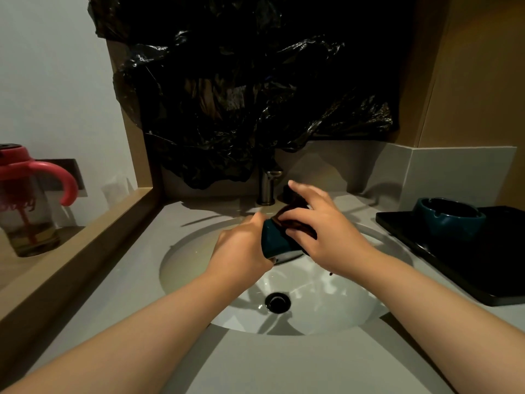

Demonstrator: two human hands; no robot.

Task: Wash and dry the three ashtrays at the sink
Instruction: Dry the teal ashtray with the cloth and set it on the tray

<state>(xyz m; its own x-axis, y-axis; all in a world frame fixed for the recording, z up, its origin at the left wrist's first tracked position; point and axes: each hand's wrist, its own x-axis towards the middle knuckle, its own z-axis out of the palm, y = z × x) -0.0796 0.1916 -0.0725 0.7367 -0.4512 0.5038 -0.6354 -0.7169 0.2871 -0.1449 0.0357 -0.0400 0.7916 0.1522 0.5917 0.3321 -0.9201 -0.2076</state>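
Note:
Over the white sink basin [199,268] my left hand [241,245] grips a dark teal ashtray [277,241], tilted on its side with its base toward me. My right hand [321,231] presses a dark brown cloth [298,223] into the ashtray's upper side, index finger raised. A second teal ashtray [449,220] stands upright on a black tray [483,268] on the counter to the right. No third ashtray shows in the head view.
A dark metal faucet [268,186] rises just behind my hands, no water visibly running. Crumpled black plastic sheeting [241,95] covers the wall above. A cup with a pink handle [25,200] stands on the wooden ledge at left. The drain [277,302] sits below.

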